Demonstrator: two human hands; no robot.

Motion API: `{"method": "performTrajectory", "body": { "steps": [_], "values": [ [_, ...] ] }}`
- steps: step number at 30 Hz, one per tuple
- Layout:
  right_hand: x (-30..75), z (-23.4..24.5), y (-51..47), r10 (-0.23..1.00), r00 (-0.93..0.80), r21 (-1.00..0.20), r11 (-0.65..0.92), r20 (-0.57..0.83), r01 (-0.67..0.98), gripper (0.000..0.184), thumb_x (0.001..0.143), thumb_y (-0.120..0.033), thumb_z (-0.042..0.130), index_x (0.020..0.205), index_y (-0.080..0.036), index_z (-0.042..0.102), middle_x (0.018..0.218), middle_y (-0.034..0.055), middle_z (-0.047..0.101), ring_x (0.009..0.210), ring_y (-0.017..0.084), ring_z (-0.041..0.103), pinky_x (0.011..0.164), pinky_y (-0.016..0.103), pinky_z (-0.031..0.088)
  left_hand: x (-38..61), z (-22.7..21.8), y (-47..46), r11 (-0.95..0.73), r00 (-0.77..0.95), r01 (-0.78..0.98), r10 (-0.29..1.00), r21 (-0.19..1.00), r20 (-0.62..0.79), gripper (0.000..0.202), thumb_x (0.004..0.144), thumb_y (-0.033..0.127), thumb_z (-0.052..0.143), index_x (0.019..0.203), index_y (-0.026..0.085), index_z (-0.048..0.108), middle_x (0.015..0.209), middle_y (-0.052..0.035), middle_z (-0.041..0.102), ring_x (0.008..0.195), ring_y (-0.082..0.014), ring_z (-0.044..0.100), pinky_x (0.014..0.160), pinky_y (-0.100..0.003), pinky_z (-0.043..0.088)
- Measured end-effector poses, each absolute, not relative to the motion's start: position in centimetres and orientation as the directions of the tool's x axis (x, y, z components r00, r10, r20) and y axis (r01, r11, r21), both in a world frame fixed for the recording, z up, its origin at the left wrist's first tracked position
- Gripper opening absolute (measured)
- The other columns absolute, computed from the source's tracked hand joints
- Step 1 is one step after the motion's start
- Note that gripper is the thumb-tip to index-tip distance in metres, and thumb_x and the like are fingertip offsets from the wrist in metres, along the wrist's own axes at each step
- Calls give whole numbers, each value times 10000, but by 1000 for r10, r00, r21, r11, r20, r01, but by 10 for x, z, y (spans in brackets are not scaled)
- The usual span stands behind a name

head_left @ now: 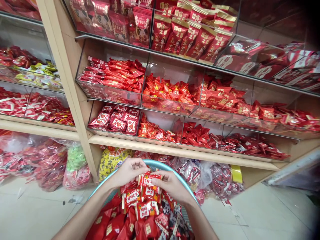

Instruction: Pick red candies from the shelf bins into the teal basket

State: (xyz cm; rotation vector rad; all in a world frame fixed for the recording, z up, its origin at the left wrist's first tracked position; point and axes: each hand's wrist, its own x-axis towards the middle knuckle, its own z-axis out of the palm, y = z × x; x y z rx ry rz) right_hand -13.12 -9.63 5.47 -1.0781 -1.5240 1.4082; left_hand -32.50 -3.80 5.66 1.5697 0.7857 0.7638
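A round teal basket [160, 164] sits low in front of me, heaped with red wrapped sweets [140, 213]. Both my hands are over its far side. My left hand [128, 171] curls closed on the left end of a small bunch of red and white sweet packets [148, 180]. My right hand [171, 185] pinches the right side of the same bunch, thumb on top. The packets are held just above the heap.
Wooden shelves [175, 151] carry clear bins [112, 95] of red sweets in tiers. Under the lowest shelf lie plastic bags of sweets: a yellow one [111, 161], a green and pink one [76, 166], several red ones [217, 181]. White tiled floor [262, 213] spreads on both sides.
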Motion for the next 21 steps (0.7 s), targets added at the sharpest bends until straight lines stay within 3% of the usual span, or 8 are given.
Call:
{"method": "performTrajectory", "body": {
  "steps": [3,6,12,21],
  "values": [
    [-127,52,-95,925,-375,-997,-29,-55,76,237,743,-405,651,829,-185,662,720,-10,651,574,113,561,555,245,437,-333,54,-36,8,646,174,754,985,-121,292,728,425,638,739,141,570,447,24,568,364,-84,492,382,-167,380],
    [-122,47,-93,925,-357,-990,-110,-134,87,287,710,-448,662,742,-171,593,589,-29,621,499,111,569,484,226,427,-337,53,-35,66,657,192,732,979,-179,299,709,422,654,742,134,580,487,-3,614,431,-118,574,439,-199,459],
    [-116,39,-93,902,-305,-942,-242,-307,234,432,671,-580,621,633,-171,487,483,-16,608,407,114,574,346,171,351,-336,51,-35,89,649,201,734,976,-200,297,681,392,677,763,124,579,585,-14,647,514,-127,623,522,-226,513],
    [-117,31,-92,904,-241,-902,-259,-352,346,462,703,-616,552,644,-165,474,504,6,627,379,103,563,306,159,343,-326,50,-41,-123,494,391,864,912,-95,248,757,393,547,715,152,505,478,44,522,403,-116,530,389,-186,400]
  ]
}}
